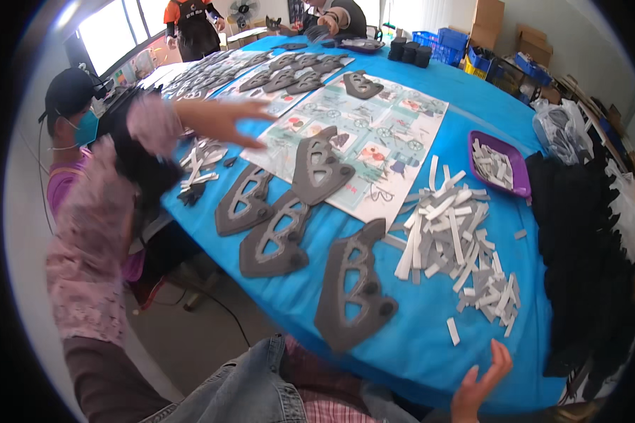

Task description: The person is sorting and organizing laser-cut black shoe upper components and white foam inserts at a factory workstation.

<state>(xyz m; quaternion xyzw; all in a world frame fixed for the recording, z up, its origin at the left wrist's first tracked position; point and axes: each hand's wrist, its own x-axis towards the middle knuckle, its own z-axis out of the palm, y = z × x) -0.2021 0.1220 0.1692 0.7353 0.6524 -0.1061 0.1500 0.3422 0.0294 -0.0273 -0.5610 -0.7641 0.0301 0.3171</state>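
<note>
My left hand [229, 121] reaches in from the left over the table, slightly blurred, its fingers spread and nothing visible in them. Beneath and beyond it lies a printed sheet [420, 134]. A dark grey, foam-like cut-out piece [316, 180] rests partly on that sheet. Two similar cut-out pieces [279, 243] [236, 204] overlap near it on the blue cloth. Closest to me is another cut-out piece [339, 310], at the table's front edge. My right hand [481, 386] is at the lower edge, open, fingers apart, below a loose heap of grey and white strips [451, 233].
A purple tray [522, 185] of strips stands right of the heap, near black fabric [578, 268]. A masked co-worker [70, 120] sits at the left; two other people are at the far end. More cut-out pieces [289, 74] cover the far table, with blue crates [441, 46] behind.
</note>
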